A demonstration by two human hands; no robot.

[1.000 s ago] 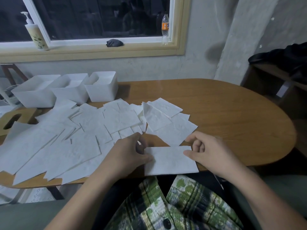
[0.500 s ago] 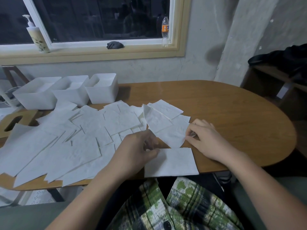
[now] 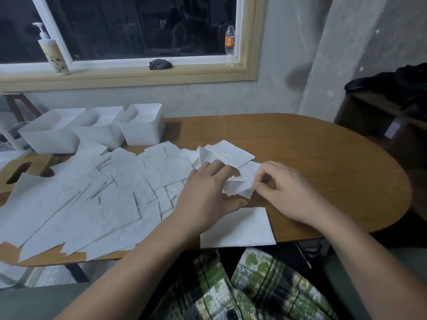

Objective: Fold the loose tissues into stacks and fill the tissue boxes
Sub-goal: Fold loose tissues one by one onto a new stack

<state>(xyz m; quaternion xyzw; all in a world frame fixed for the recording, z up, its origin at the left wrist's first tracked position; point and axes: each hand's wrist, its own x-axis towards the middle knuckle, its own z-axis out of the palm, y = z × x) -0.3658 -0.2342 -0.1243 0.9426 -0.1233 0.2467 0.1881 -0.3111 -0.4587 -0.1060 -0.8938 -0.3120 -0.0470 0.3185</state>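
Loose white tissues [image 3: 92, 199] lie spread over the left half of the wooden table [image 3: 323, 162]. A folded tissue [image 3: 240, 229] rests at the near edge in front of me. My left hand [image 3: 208, 192] presses flat on a loose tissue [image 3: 240, 188] just beyond it, fingers straight. My right hand [image 3: 284, 190] pinches that tissue's right corner between thumb and forefinger. Three open white tissue boxes [image 3: 99, 129] stand in a row at the back left, with white tissues inside.
A wooden lid with an oval slot [image 3: 18, 172] lies at the far left. On the windowsill stand a pump bottle [image 3: 52, 54], a dark cloth [image 3: 160, 64] and a plastic bottle [image 3: 230, 46]. A dark shelf [image 3: 381, 125] stands at the right.
Both hands left the folded tissue at the near edge and moved forward. The right hand took hold of a loose tissue's corner; the left hand now presses on it.
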